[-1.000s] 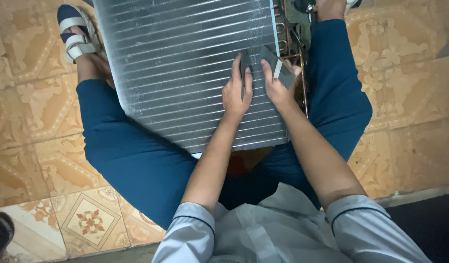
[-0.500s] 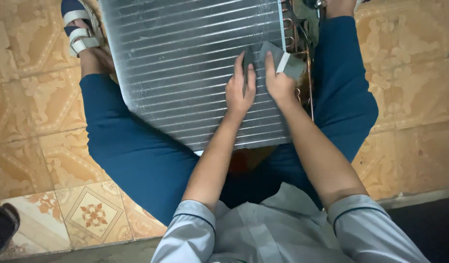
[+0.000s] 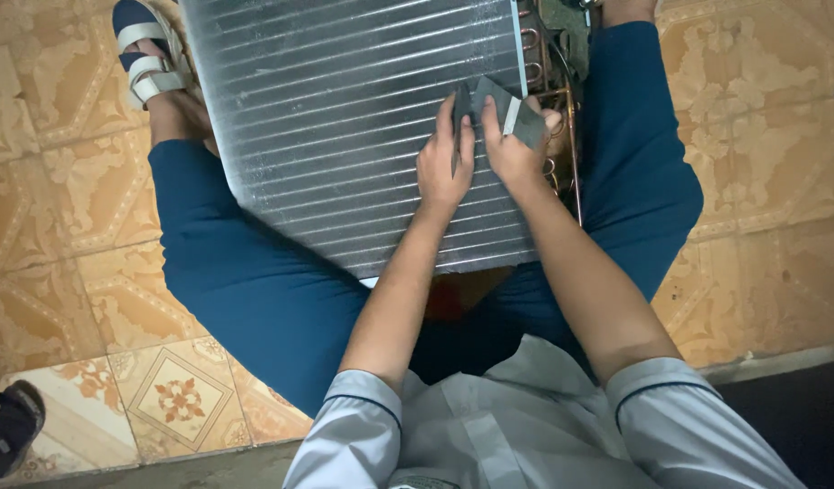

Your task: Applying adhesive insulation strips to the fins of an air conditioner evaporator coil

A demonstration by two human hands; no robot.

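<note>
A silver finned coil panel (image 3: 345,118) leans across my blue-trousered legs. My left hand (image 3: 444,163) and my right hand (image 3: 515,149) both grip a dark grey foam strip (image 3: 494,101) with a white band on it, pressed against the panel's right side. Copper pipe bends (image 3: 562,109) run down the panel's right edge, just beyond my right hand's fingers. The lower part of the strip is hidden between my hands.
Patterned tan floor tiles (image 3: 770,136) surround me. My sandalled foot (image 3: 150,54) rests at the upper left. A dark shoe (image 3: 9,426) shows at the lower left corner. A dark strip of floor (image 3: 788,407) lies at the lower right.
Both hands have crept slightly upward along the panel's right side with the foam strip still between them. The view has shifted a little.
</note>
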